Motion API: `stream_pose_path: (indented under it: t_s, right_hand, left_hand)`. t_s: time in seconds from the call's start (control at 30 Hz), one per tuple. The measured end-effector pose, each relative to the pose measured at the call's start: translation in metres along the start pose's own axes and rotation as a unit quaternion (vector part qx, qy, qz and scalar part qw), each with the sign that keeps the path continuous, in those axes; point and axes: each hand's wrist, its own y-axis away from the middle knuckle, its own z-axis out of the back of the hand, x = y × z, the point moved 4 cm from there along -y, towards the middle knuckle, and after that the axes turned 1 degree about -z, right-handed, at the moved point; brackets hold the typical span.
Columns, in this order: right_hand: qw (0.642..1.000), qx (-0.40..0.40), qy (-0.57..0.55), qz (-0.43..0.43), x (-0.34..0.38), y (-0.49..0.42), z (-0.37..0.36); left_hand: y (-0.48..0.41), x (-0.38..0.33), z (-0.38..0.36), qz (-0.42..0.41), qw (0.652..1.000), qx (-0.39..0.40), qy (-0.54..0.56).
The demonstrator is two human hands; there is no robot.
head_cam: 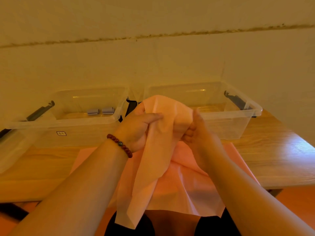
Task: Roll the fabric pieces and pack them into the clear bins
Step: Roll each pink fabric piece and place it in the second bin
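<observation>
I hold a peach-pink fabric piece (158,150) up above the table, in front of the two clear bins. My left hand (138,128), with a red bead bracelet on its wrist, grips the fabric's left side with the thumb laid across it. My right hand (196,128) grips the bunched right side with curled fingers. The loose end of the piece hangs down toward my lap. The left clear bin (71,123) holds two small grey rolls (100,111). The right clear bin (242,114) looks empty.
More pink fabric (187,184) lies spread on the wooden table (272,154) and drapes over its near edge. Both bins have black latches and stand against the pale wall. A bin lid (10,150) lies at the far left.
</observation>
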Motion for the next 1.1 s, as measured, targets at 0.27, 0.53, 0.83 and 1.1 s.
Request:
stream_pose_path:
  t_s: [0.27,0.53,0.83,1.1]
  right_hand:
    - [0.986,-0.065,0.08,0.131,0.037,-0.011,-0.002]
    - [0.998,0.048,0.034,0.031,0.063,-0.024,0.0]
    - [0.931,-0.142,0.315,0.115,0.048,-0.032,0.028]
    - [0.904,-0.221,0.322,0.172,0.033,-0.024,0.031]
  left_hand:
    - [0.005,0.012,0.0,0.091,0.996,-0.001,0.005]
    - [0.003,-0.001,0.003,0.052,0.996,0.01,0.076]
    - [0.0,0.007,0.01,0.007,0.981,-0.118,-0.155]
    - [0.003,0.006,0.017,-0.094,0.884,-0.305,-0.34]
